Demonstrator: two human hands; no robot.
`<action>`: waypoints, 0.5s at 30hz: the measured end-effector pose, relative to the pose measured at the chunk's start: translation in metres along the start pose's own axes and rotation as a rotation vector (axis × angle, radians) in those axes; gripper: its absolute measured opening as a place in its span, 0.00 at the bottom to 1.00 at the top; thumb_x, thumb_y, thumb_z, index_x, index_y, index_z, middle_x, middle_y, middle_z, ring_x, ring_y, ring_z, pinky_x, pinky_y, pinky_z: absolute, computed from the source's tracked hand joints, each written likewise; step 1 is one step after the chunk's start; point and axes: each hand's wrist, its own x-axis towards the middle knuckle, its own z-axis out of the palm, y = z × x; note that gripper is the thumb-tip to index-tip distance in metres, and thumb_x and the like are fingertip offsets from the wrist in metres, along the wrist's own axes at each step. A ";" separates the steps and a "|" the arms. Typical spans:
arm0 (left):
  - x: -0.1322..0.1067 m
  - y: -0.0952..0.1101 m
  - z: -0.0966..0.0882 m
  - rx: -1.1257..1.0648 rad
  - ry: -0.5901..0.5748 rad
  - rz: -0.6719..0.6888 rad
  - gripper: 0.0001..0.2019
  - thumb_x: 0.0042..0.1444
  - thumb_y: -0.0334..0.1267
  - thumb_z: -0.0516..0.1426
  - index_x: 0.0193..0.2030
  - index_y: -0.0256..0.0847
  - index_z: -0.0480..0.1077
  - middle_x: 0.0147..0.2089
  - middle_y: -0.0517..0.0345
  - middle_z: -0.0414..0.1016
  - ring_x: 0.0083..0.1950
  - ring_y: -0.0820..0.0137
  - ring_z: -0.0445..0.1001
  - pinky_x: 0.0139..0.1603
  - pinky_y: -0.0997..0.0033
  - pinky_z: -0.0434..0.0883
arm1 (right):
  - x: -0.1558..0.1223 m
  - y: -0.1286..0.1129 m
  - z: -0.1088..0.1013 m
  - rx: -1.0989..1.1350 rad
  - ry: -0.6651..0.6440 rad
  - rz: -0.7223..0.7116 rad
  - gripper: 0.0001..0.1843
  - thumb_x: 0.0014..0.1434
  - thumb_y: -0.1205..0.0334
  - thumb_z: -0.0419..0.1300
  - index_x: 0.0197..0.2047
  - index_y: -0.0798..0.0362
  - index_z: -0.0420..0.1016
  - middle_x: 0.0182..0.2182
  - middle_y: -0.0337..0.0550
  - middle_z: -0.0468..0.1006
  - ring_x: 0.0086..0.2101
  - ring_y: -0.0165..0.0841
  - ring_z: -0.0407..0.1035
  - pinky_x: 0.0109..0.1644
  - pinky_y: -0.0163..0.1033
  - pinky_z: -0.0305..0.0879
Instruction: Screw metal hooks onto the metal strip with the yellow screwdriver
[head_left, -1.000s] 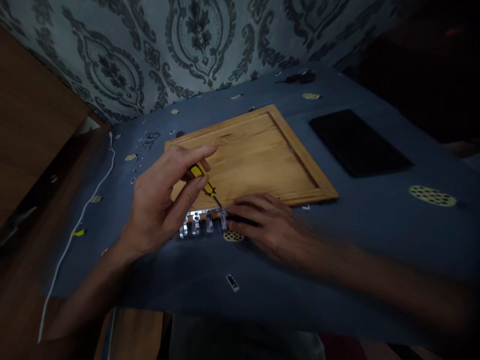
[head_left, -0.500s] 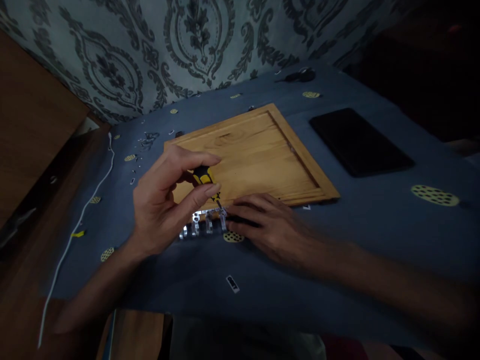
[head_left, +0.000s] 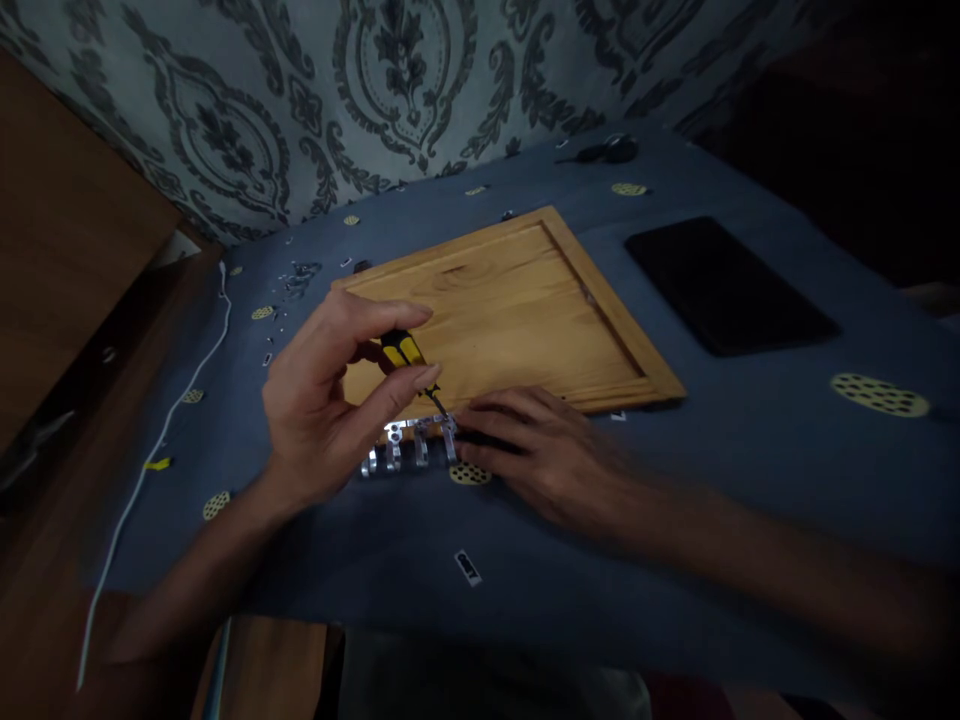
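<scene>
My left hand [head_left: 337, 400] pinches the yellow-and-black handle of a small screwdriver [head_left: 403, 350] between thumb and fingers. The tool slants down to the right, its tip at the right end of a shiny metal hook rack [head_left: 420, 445]. That rack lies along the near edge of a framed wooden board [head_left: 495, 320], its several hooks pointing towards me. My right hand [head_left: 544, 445] lies beside the rack's right end, fingers stretched out over the board's near edge, fingertips close to the screwdriver tip. Whether a screw sits under the tip is too small to tell.
A black tablet-like slab [head_left: 727, 285] lies right of the board. Small metal pieces [head_left: 300, 280] are scattered at the back left. A dark tool [head_left: 607, 150] lies near the patterned wall. Along the left edge of the blue tablecloth [head_left: 360, 560] runs a white cord [head_left: 169, 415].
The screwdriver handle has turned and tips a little further left in my left hand's fingers. My right hand stays in place. The whole view has shifted slightly.
</scene>
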 end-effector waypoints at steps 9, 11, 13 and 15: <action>-0.004 0.000 0.002 -0.097 0.019 -0.085 0.14 0.64 0.36 0.65 0.56 0.50 0.75 0.49 0.60 0.79 0.46 0.70 0.79 0.46 0.67 0.81 | 0.001 0.000 0.001 -0.011 0.024 -0.009 0.18 0.65 0.74 0.58 0.53 0.53 0.82 0.52 0.49 0.85 0.53 0.44 0.72 0.54 0.51 0.72; -0.003 0.001 0.002 -0.091 0.018 -0.084 0.14 0.63 0.35 0.65 0.55 0.51 0.76 0.48 0.60 0.79 0.46 0.70 0.78 0.43 0.67 0.80 | 0.000 0.000 0.001 0.003 0.013 -0.005 0.18 0.64 0.74 0.59 0.54 0.53 0.81 0.52 0.50 0.84 0.53 0.44 0.72 0.54 0.52 0.72; -0.001 0.002 0.002 -0.059 0.034 -0.063 0.14 0.62 0.34 0.66 0.53 0.51 0.77 0.46 0.61 0.79 0.44 0.69 0.78 0.39 0.68 0.80 | 0.000 0.000 0.001 0.014 0.008 0.001 0.19 0.63 0.75 0.59 0.55 0.53 0.81 0.52 0.50 0.84 0.53 0.44 0.72 0.54 0.52 0.72; -0.001 0.002 0.002 -0.040 0.049 -0.040 0.14 0.62 0.34 0.66 0.53 0.51 0.77 0.45 0.61 0.79 0.43 0.70 0.78 0.37 0.68 0.80 | 0.000 0.000 0.001 0.014 0.009 0.003 0.19 0.63 0.75 0.59 0.54 0.53 0.81 0.51 0.50 0.84 0.54 0.44 0.72 0.54 0.52 0.72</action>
